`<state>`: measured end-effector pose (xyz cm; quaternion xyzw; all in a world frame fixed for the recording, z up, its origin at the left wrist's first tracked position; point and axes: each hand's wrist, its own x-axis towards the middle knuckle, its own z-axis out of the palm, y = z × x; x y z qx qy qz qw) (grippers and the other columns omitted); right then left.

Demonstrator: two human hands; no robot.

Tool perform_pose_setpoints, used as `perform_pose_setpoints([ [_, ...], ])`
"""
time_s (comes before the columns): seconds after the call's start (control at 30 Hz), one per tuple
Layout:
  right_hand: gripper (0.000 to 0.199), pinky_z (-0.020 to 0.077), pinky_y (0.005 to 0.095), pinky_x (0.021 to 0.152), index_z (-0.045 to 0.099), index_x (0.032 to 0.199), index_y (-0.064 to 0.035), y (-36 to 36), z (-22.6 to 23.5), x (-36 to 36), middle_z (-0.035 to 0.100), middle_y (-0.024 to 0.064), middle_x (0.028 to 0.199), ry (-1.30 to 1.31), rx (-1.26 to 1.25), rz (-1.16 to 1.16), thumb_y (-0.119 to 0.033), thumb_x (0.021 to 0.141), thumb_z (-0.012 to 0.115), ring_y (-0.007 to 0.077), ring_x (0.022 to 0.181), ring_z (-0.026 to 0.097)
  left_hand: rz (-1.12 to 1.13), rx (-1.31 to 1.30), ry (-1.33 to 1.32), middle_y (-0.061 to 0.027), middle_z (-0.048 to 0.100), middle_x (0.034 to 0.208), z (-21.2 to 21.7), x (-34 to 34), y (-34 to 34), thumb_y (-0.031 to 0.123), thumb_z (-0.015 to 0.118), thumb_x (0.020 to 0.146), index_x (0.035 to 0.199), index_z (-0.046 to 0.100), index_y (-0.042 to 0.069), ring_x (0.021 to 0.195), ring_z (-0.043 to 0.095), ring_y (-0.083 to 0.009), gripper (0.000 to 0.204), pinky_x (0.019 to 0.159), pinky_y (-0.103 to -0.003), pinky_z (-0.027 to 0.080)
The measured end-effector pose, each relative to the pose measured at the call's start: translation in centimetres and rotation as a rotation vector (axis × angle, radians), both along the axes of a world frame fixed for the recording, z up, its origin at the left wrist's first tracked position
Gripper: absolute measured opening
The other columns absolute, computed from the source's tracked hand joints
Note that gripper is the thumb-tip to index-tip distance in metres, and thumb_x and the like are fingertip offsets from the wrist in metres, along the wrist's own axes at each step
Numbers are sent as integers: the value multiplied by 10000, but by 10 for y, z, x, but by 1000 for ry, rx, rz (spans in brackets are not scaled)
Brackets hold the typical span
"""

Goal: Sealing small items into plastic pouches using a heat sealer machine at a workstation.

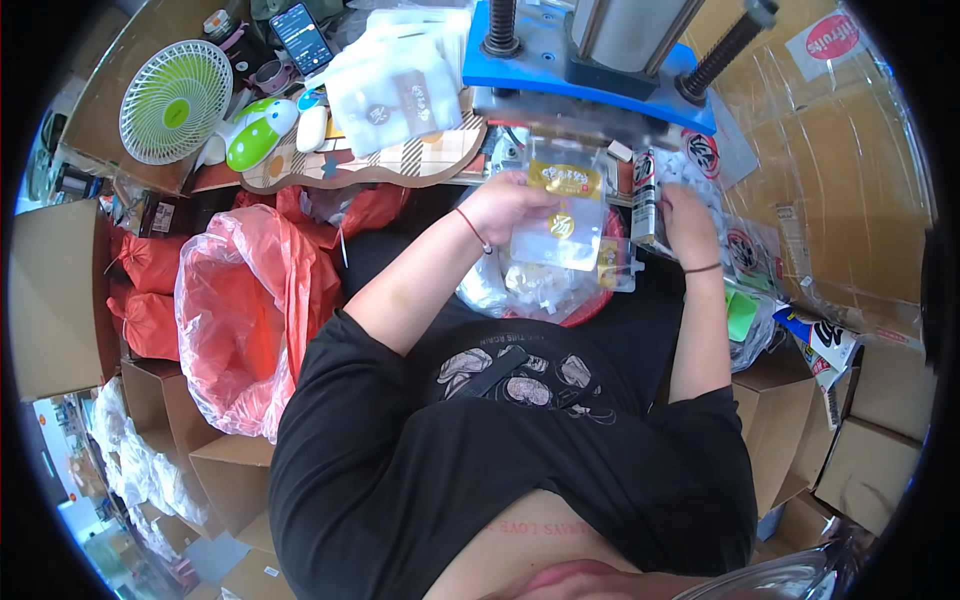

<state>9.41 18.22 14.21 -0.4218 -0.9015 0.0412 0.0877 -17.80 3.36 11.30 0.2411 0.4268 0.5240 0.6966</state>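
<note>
Overhead, a blue press [590, 60] stood at the bench's far edge, a red bag [240, 310] gaping left of the person. Below the press, the left hand [505, 205] gripped a clear pouch [560, 215] with a yellow label. The right hand [685, 215] closed on a small dark pack [645, 195] beside it. Loose pouches [530, 285] lay heaped beneath, apparently unprocessed; much seemingly remained.

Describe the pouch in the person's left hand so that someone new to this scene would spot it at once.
Start at the blue press at top centre. Just below its front edge, the left hand holds up a clear pouch over a red-rimmed basin of similar packs. It alone is raised, and it shows a yellow label across its top with a small yellow round mark beneath.
</note>
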Motion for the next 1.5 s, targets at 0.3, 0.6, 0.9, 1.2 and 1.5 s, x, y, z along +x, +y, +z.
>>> perform_pose_setpoints([
  [0.3, 292, 491, 417, 818, 575, 1111, -9, 16, -12, 7, 585, 173, 1054, 303, -14, 276, 21, 823, 613, 399, 953, 581, 887, 317, 2190, -292, 527, 1287, 1, -109, -9, 296, 671, 896, 1381, 424, 47, 1097, 597, -418, 599, 964, -447, 466],
  [0.6, 229, 532, 328, 740, 582, 1093, -6, -21, 4, 12, 639, 135, 1002, 777, -282, -67, -42, 879, 655, 249, 819, 675, 342, 390, 1537, -135, 685, 1061, -25, -80, -67, 174, 580, 964, 1124, 667, 62, 1003, 653, -241, 214, 916, -356, 490],
  [0.9, 125, 517, 279, 702, 644, 943, -11, -83, 51, -65, 661, 24, 886, 950, -552, 272, -134, 948, 661, 107, 839, 651, -60, 229, 779, -18, 691, 914, 0, -2, -60, 147, 554, 1010, 1105, 639, -13, 872, 624, -69, 205, 809, -258, 508],
  [1.2, 254, 465, 261, 673, 585, 1149, -36, -52, 43, -43, 631, 2, 896, 726, -653, 406, -183, 953, 651, 84, 824, 576, -214, 172, 61, -50, 703, 1024, -3, 48, -61, 152, 622, 966, 1191, 634, 11, 890, 665, -115, 266, 763, -284, 548],
  [1.5, 317, 506, 490, 786, 566, 1196, -108, -12, 12, -7, 564, 205, 1153, -91, 86, -121, -99, 882, 616, 438, 944, 607, -33, -18, -40, -82, 701, 1046, -9, 21, -23, 141, 665, 926, 1150, 652, 0, 887, 686, -163, 265, 777, -333, 563],
])
